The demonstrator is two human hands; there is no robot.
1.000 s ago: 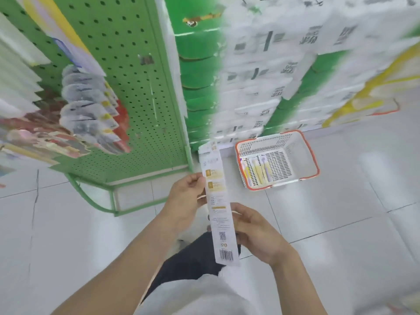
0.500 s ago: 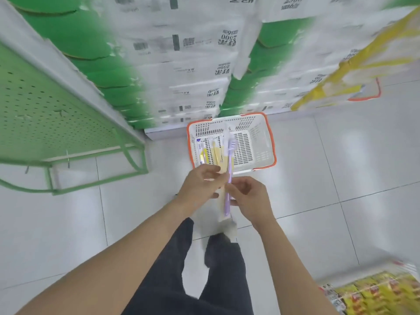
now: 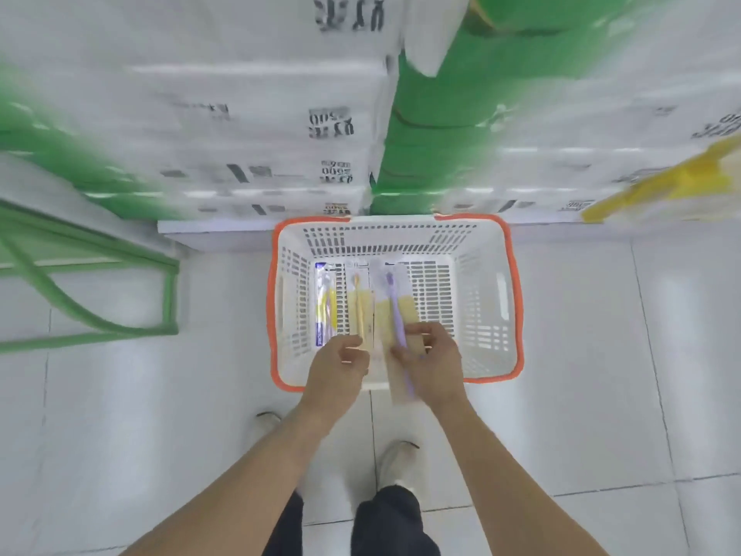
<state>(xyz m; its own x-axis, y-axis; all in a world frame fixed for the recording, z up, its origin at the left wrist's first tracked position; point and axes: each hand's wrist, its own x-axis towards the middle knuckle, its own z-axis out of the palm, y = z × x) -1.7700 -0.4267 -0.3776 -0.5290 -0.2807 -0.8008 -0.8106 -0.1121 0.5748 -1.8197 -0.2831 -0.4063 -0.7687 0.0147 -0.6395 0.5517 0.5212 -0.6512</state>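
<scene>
The right hand [image 3: 431,361] pinches the lower end of the purple toothbrush pack [image 3: 395,311], whose top reaches into the basket [image 3: 515,298] beside two other packs [image 3: 358,302]. The left hand [image 3: 341,365] curls just beside it, its grip unclear. The pack should go down flat, parallel to its neighbours and clear of the near rim; the basket's right half offers room.

Plain black cloth trousers [image 3: 387,523] and pale off-white low shoes [image 3: 395,461] are worn; the left hand [image 3: 341,373], right hand [image 3: 435,367] and forearms [image 3: 280,467] are seen bare.
</scene>
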